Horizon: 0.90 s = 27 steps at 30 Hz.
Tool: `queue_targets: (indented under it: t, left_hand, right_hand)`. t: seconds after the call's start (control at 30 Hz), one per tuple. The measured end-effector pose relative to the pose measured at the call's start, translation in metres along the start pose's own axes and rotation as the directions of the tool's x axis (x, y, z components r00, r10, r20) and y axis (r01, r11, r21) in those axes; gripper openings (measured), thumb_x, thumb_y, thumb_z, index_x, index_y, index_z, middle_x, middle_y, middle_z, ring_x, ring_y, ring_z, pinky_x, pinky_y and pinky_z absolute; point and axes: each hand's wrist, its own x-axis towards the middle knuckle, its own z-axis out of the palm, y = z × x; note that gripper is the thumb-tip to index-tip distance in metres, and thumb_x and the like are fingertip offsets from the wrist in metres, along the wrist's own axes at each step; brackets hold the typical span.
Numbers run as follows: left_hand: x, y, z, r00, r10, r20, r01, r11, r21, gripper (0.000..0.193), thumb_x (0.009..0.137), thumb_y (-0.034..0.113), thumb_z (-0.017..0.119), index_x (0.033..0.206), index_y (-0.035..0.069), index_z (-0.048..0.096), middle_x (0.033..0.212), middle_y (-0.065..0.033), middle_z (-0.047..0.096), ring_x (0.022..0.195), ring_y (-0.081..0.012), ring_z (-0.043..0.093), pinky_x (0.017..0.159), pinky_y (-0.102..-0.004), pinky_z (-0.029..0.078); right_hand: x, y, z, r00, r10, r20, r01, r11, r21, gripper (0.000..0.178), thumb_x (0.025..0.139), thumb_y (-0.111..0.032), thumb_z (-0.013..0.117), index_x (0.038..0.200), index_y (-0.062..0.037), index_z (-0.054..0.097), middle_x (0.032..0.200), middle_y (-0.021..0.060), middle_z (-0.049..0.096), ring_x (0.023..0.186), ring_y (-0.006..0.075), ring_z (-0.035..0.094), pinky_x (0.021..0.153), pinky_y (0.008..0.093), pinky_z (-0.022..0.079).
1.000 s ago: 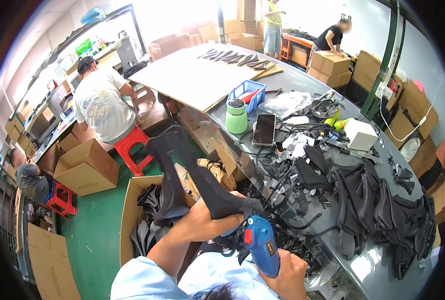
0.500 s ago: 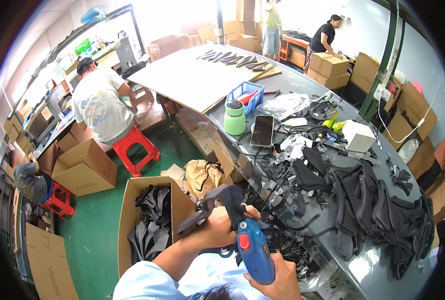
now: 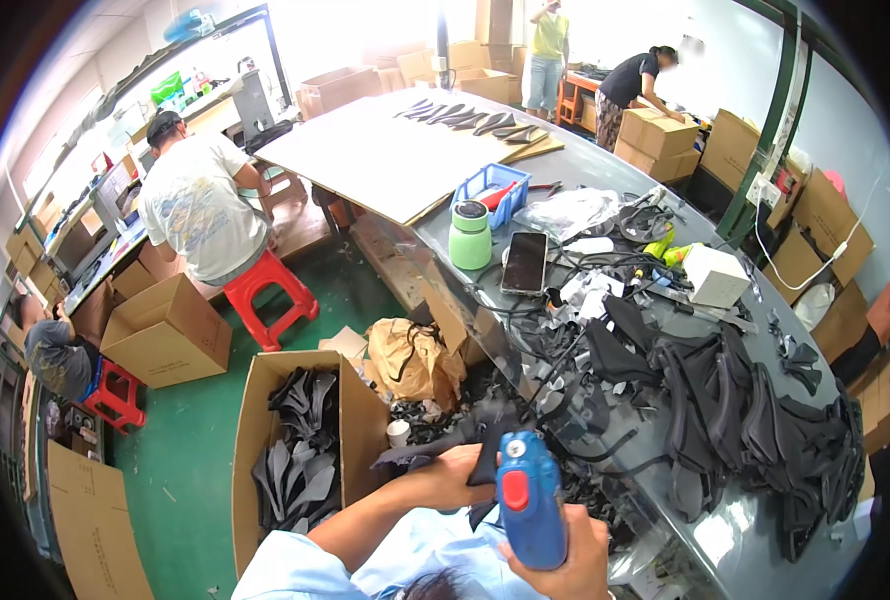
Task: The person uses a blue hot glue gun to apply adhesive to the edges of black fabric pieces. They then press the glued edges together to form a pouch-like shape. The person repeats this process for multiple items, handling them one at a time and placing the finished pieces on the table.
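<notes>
My left hand (image 3: 449, 480) is closed on a black, soft-looking curved piece (image 3: 489, 462), which sticks out past the fingers on both sides. Wrapped round the lower body of a blue handheld power tool (image 3: 531, 505) with a red button is my right hand (image 3: 577, 562). The tool's upper end is right beside the black piece; its working tip is hidden from here. Left of my left forearm stands a cardboard box (image 3: 367, 420) holding several similar black pieces (image 3: 300, 475).
On the grey table (image 3: 710, 510) to the right lie a heap of black shaped pieces (image 3: 710, 400), scraps, cables, a phone (image 3: 524, 262), a green bottle (image 3: 470, 236) and a blue basket (image 3: 505, 205). A person on a red stool (image 3: 270, 300) sits at the left; others work farther back.
The black piece has come down and partly turned, blurred by motion. The blue tool has shifted slightly right and stands more upright. Both hands keep hold.
</notes>
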Motion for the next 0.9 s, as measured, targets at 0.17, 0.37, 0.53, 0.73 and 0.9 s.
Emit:
queue_targets:
  t: [0.17, 0.37, 0.53, 0.73, 0.9]
  left_hand:
    - [-0.014, 0.038, -0.004, 0.962, -0.096, 0.256, 0.248, 0.695, -0.675, 0.062, 0.073, 0.004, 0.064, 0.129, 0.002, 0.038, 0.117, -0.0081, 0.05, 0.111, -0.0161, 0.046, 0.095, -0.0302, 0.037]
    - [0.039, 0.041, 0.009, 0.65, -0.123, -0.75, -0.702, 0.281, -0.654, 0.047, 0.094, 0.036, 0.047, 0.128, 0.004, 0.04, 0.112, -0.0161, 0.056, 0.093, -0.0244, 0.059, 0.082, -0.0376, 0.049]
    - [0.022, 0.045, -0.013, 0.571, -0.298, -0.765, -0.515, 0.596, -0.616, 0.023, 0.088, 0.006, 0.053, 0.11, 0.002, 0.05, 0.078, -0.0131, 0.057, 0.062, -0.0163, 0.055, 0.053, -0.0256, 0.045]
    - [0.007, 0.047, -0.024, 0.722, -0.166, -0.672, -0.448, 0.627, -0.637, 0.027, 0.087, 0.006, 0.057, 0.112, 0.0, 0.05, 0.086, -0.0151, 0.06, 0.064, -0.0169, 0.059, 0.053, -0.0261, 0.049]
    - [0.001, 0.044, -0.025, 0.764, -0.155, -0.627, -0.355, 0.71, -0.608, 0.028, 0.084, 0.001, 0.059, 0.111, -0.002, 0.052, 0.093, -0.0144, 0.062, 0.072, -0.0169, 0.063, 0.059, -0.0261, 0.052]
  right_hand:
    - [0.008, 0.025, 0.016, 0.995, -0.099, -0.02, 0.099, 0.995, -0.01, 0.053, 0.062, -0.024, 0.083, 0.097, -0.0003, 0.051, 0.072, 0.0147, 0.062, 0.062, 0.0303, 0.063, 0.058, 0.0377, 0.05]
    - [0.003, 0.005, 0.023, 0.991, -0.057, 0.12, 0.047, 0.995, 0.09, 0.052, 0.062, -0.018, 0.081, 0.101, -0.0031, 0.051, 0.075, 0.0181, 0.06, 0.068, 0.0372, 0.061, 0.059, 0.0408, 0.049]
    - [-0.006, 0.014, 0.018, 0.994, 0.065, 0.09, -0.066, 0.998, 0.013, 0.06, 0.059, -0.025, 0.085, 0.103, -0.0034, 0.05, 0.075, 0.0181, 0.06, 0.068, 0.0367, 0.061, 0.059, 0.0408, 0.049]
    - [-0.01, 0.026, 0.017, 0.994, 0.084, 0.068, -0.073, 0.986, -0.152, 0.061, 0.06, -0.029, 0.084, 0.102, -0.0034, 0.049, 0.072, 0.0171, 0.06, 0.064, 0.0354, 0.061, 0.057, 0.0405, 0.049]
    - [-0.007, 0.024, 0.016, 0.996, 0.054, 0.073, -0.044, 0.991, -0.126, 0.059, 0.06, -0.031, 0.084, 0.1, -0.0031, 0.05, 0.071, 0.0174, 0.059, 0.064, 0.0357, 0.06, 0.056, 0.0404, 0.048]
